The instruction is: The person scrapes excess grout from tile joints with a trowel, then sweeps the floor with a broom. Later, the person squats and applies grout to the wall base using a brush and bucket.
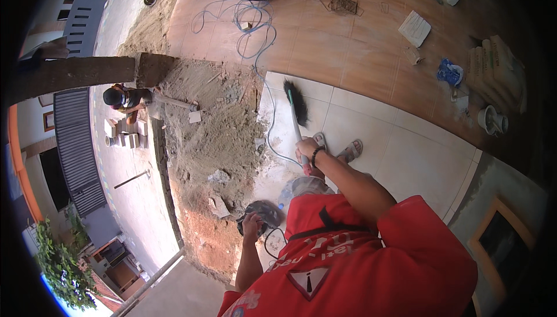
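My right hand [304,149] is closed around the pale handle of a broom [295,111]. Its dark bristles [297,102] rest on the white tiles [362,128], ahead of my sandalled feet [350,151]. Lower and to the left, my left hand [252,226] grips a black plastic bag [266,212]; the bag's contents are hidden. A clear plastic container or bag [304,186] shows close to my body, partly covered by my red shirt, and what it is exactly I cannot tell.
Sand and rubble [212,119] lie left of the tiles. A blue cord [271,38] loops over the brown tiles and past the broom. Another person [125,96] is by stacked blocks at left; stacked sacks [493,67] stand at right.
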Available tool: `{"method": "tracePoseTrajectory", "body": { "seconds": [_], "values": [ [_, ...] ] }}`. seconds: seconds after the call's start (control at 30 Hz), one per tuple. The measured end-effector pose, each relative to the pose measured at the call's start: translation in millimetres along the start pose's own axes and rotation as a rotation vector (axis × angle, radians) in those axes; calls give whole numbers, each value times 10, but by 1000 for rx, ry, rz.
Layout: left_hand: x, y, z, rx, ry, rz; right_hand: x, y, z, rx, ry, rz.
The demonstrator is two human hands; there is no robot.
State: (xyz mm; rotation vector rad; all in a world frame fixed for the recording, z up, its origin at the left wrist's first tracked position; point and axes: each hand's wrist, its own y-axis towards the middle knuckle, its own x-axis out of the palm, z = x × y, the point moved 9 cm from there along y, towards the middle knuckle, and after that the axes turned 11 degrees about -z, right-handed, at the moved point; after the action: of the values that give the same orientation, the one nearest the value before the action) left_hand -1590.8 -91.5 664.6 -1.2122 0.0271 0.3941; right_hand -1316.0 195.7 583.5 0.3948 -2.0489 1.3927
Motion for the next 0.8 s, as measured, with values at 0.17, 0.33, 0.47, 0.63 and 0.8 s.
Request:
{"method": "tracePoseTrajectory", "body": {
  "seconds": [0.17,0.33,0.47,0.63,0.8],
  "values": [
    [-368,-41,-150,-2,-100,67,567,750,-77,17,-163,79],
    [-538,168,-343,-56,-40,42,615,666,-116,77,5,-214],
    [-423,408,-290,-76,-41,-39,384,-476,-174,212,36,-256],
    [-279,836,80,-64,120,-135,-31,-2353,-249,189,-501,25],
    [94,1325,738,26,149,-257,-855,-3714,310,144,-503,427]
  ]
}}
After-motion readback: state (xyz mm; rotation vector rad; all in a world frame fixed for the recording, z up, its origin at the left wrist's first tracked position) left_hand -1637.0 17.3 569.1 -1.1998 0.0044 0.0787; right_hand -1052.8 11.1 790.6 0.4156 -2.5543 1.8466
